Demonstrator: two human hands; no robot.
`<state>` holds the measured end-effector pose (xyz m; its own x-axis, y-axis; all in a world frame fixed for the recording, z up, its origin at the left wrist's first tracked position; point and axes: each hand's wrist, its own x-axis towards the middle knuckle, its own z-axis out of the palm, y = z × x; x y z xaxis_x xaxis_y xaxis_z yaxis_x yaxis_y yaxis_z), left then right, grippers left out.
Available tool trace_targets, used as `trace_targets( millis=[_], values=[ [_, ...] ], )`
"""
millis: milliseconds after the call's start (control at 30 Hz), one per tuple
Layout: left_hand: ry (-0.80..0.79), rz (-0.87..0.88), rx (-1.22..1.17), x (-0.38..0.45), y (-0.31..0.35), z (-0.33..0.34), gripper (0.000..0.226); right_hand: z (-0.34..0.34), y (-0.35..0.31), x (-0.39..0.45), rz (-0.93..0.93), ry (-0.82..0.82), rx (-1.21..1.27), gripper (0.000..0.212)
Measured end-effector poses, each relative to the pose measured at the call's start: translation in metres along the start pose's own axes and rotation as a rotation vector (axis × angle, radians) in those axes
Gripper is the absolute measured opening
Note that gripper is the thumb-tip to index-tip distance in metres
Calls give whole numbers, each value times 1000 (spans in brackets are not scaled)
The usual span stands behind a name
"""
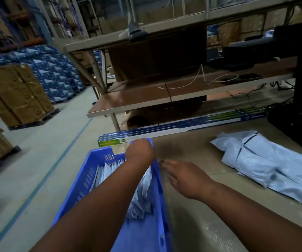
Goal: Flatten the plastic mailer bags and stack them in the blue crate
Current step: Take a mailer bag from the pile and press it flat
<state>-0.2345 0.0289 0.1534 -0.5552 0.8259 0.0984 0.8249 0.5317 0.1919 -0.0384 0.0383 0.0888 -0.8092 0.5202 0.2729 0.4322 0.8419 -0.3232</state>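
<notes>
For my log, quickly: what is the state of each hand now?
Left hand: over the crate's far end, fingers hidden; cannot be told.
Right hand: open, flat over the table, holding nothing.

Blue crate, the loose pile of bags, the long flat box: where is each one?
Blue crate [84, 172]: head view, left wall.
Bag pile [266, 159]: head view, middle of top bag.
Long box [183, 126]: head view, mid-length.

Dim warehouse: grey concrete floor [37, 142], metal shelving [164, 91], palletised cardboard boxes [19, 95] (stacked high).
</notes>
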Motion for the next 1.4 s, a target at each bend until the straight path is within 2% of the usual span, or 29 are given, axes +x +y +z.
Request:
trace_targets(
  millis=[100, 233, 333, 500, 633, 733, 767, 833, 900, 1067, 1267, 1400],
  values=[
    [-1, 93, 95, -11, 40, 1, 26, -9, 32, -24, 36, 20, -28, 51],
    [-86, 269, 204, -34, 106, 22, 28, -18, 85, -69, 128, -7, -40, 52],
    [-184, 358, 206, -53, 164, 45, 23, -25, 123, -112, 243, -38, -67, 52],
    [-218, 531, 162, -79, 249, 112, 44, -32, 191, -193, 399, -82, -78, 53],
    [-280, 557, 141, -98, 301, 149, 24, -45, 247, -250, 464, -26, -138, 48],
    [-291, 595, 149, -110, 334, 169, 24, -55, 285, -283, 572, -12, -154, 37],
    [-295, 614, 153, -114, 346, 177, 24, -55, 296, -294, 615, -21, -177, 39],
    [-300, 651, 147, -122, 361, 193, 25, -53, 314, -309, 665, -69, -171, 57],
    [-288, 673, 143, -130, 365, 205, 27, -48, 322, -317, 668, -89, -135, 67],
    [-242, 592, 28, -146, 355, 226, 28, -45, 340, -330, 566, -64, -94, 46],
    [-64, 837, 65, -177, 318, 236, 36, -55, 347, -379, 338, -53, 90, 43],
    [-65, 801, 34, -199, 286, 232, 46, -61, 336, -397, 228, -120, 166, 42]
  ],
)
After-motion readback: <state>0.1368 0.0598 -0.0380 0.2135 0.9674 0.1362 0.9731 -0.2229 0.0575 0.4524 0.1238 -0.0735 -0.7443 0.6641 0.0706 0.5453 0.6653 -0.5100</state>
